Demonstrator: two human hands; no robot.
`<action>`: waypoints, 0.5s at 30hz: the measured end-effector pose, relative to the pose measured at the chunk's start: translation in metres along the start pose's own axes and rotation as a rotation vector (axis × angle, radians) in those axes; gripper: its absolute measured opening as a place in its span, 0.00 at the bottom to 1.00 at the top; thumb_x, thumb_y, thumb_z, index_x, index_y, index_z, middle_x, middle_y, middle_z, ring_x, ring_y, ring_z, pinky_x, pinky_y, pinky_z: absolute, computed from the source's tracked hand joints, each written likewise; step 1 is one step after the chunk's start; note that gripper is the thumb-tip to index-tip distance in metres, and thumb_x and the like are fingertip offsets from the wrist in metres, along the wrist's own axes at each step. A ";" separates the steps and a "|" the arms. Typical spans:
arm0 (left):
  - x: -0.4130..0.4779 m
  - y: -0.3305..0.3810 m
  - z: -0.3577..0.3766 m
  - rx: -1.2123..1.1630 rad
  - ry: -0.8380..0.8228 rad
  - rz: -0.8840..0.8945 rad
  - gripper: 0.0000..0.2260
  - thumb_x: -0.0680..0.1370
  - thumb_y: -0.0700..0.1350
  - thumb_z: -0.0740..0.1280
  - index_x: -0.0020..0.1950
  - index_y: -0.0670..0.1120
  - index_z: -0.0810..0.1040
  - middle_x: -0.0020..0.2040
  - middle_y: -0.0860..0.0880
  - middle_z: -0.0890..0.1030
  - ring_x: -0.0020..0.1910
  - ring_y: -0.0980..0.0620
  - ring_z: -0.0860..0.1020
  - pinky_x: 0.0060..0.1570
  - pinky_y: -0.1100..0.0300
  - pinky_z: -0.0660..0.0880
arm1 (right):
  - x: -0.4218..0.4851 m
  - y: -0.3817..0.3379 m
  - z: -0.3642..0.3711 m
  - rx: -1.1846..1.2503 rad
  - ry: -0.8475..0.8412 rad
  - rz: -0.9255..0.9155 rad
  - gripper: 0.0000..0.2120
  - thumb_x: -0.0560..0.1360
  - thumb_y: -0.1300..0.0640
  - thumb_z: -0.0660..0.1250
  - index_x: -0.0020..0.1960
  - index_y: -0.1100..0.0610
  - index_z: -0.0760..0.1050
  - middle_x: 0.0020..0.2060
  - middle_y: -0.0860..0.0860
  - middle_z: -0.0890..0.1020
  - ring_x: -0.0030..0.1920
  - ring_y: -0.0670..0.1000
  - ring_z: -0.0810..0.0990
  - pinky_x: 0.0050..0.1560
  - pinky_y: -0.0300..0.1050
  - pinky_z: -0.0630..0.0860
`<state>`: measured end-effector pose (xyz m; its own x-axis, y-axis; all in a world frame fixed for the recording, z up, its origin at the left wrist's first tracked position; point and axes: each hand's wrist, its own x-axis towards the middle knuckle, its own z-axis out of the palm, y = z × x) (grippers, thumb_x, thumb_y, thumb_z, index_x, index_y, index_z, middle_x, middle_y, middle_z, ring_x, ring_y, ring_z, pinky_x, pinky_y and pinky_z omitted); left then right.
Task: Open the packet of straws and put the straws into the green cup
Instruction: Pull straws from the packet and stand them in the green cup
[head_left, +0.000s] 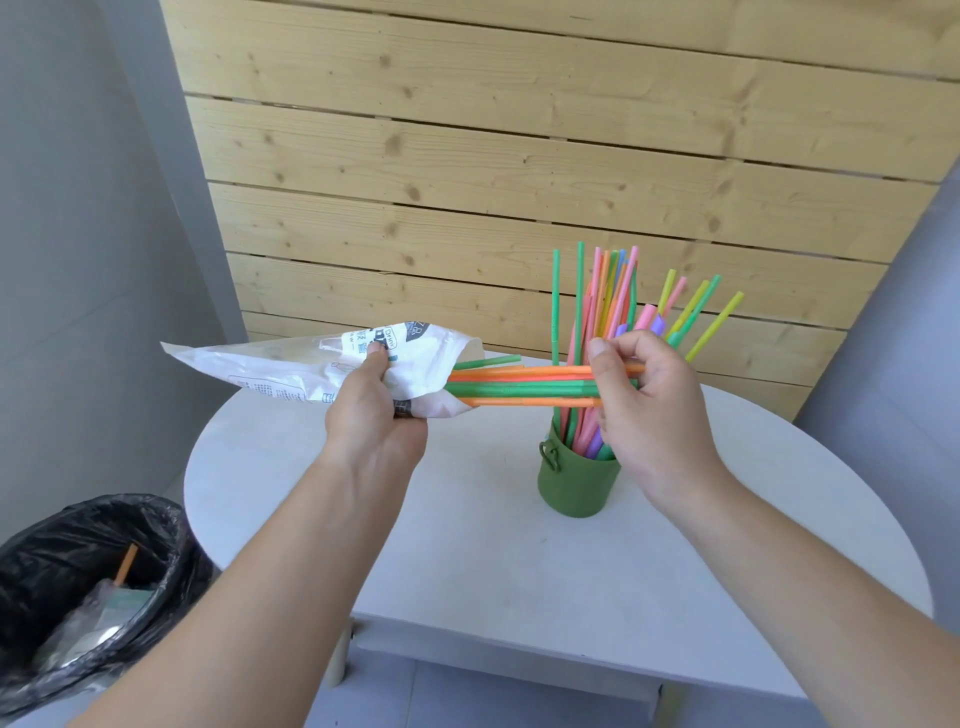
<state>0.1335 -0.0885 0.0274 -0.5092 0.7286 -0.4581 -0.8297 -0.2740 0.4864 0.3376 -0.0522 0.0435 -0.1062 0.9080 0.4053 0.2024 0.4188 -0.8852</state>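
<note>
My left hand grips the white printed straw packet, held level above the table's left side with its open mouth facing right. A bunch of orange and green straws sticks out of that mouth. My right hand pinches the far ends of this bunch, thumb on top, just above the green cup. The cup stands upright on the table and holds several straws in pink, green, yellow, orange and purple, fanned upward.
The round white table carries only the cup. A bin with a black liner stands on the floor at lower left, with wrappers and an orange straw inside. A wooden plank wall rises behind the table.
</note>
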 end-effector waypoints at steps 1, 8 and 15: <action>0.000 -0.001 0.000 0.000 -0.001 -0.001 0.04 0.83 0.42 0.71 0.57 0.45 0.81 0.62 0.47 0.86 0.59 0.47 0.86 0.64 0.42 0.81 | 0.000 0.001 -0.001 0.038 -0.014 0.043 0.13 0.77 0.45 0.65 0.38 0.50 0.74 0.24 0.41 0.73 0.26 0.46 0.70 0.36 0.43 0.66; 0.003 -0.005 0.000 0.028 -0.009 0.007 0.09 0.83 0.42 0.71 0.62 0.44 0.82 0.61 0.47 0.87 0.56 0.48 0.87 0.57 0.46 0.84 | -0.008 0.002 0.000 0.164 -0.142 0.172 0.17 0.80 0.48 0.67 0.44 0.63 0.74 0.20 0.44 0.65 0.21 0.49 0.63 0.25 0.40 0.61; 0.010 -0.004 -0.003 -0.010 -0.025 -0.004 0.03 0.83 0.43 0.71 0.56 0.45 0.82 0.60 0.45 0.87 0.60 0.43 0.86 0.64 0.33 0.79 | 0.007 -0.003 -0.016 0.101 -0.116 0.073 0.14 0.75 0.45 0.68 0.34 0.50 0.74 0.19 0.41 0.67 0.22 0.46 0.65 0.32 0.42 0.62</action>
<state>0.1306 -0.0818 0.0188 -0.5000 0.7451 -0.4415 -0.8342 -0.2774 0.4766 0.3520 -0.0472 0.0530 -0.2074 0.9262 0.3148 0.1153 0.3427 -0.9323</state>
